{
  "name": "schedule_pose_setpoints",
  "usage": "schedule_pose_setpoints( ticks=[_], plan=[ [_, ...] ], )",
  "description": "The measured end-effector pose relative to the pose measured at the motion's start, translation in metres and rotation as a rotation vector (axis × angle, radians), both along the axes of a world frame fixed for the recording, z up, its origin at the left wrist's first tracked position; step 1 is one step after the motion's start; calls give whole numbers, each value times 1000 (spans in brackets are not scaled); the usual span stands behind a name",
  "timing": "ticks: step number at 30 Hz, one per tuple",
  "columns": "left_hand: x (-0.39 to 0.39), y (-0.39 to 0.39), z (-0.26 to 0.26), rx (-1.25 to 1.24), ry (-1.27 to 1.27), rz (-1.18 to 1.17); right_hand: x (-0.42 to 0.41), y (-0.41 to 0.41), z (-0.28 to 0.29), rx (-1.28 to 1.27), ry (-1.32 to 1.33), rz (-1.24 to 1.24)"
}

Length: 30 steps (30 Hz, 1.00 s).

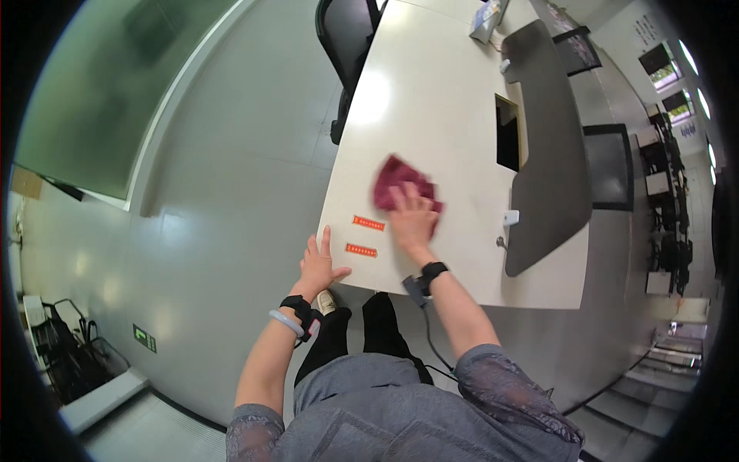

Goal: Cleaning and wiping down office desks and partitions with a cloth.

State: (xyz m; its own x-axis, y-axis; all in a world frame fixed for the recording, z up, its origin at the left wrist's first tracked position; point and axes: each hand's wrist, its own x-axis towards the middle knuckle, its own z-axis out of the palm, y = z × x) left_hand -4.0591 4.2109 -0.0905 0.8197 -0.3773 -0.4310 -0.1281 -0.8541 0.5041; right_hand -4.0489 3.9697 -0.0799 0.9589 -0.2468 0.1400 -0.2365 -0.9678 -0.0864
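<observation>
A crumpled dark red cloth (398, 174) lies on the white desktop (427, 104), pressed under my right hand (413, 222). The fingers spread over the cloth's near part, and the cloth's edges look slightly blurred. At the desk's near left corner rests my left hand (317, 267), its fingers apart and nothing in it. Two small orange-red stickers with writing sit between my hands: the farther sticker (368, 223) and the nearer sticker (361, 250).
A dark grey divider panel (545, 150) stands along the desk's right side, beside a rectangular cutout (507, 133). Near its foot are a small white block (511, 218) and a key in a lock (500, 242). A black chair (346, 46) touches the left side. A box (486, 22) stands far back.
</observation>
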Motion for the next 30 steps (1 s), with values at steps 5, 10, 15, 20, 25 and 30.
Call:
schedule_pose_setpoints(
  ticks=[5, 10, 15, 20, 25, 30],
  plan=[
    [-10, 25, -17, -176, -101, -55, -93, -71, -18, -40, 25, -545],
    [-7, 28, -13, -307, -81, -91, -118, 25, -21, -138, 32, -566],
    [8, 60, -20, -437, -61, -183, -102, 144, -9, 125, -117, 76],
    [18, 75, -3, -208, -225, -374, -120, 127, -1, 222, -140, 295],
    [3, 38, 21, -53, -421, -572, -196, 18, 1, 14, -79, -81],
    [-24, 8, 20, -112, -365, -585, -239, -34, -8, 0, -103, -548]
  ],
)
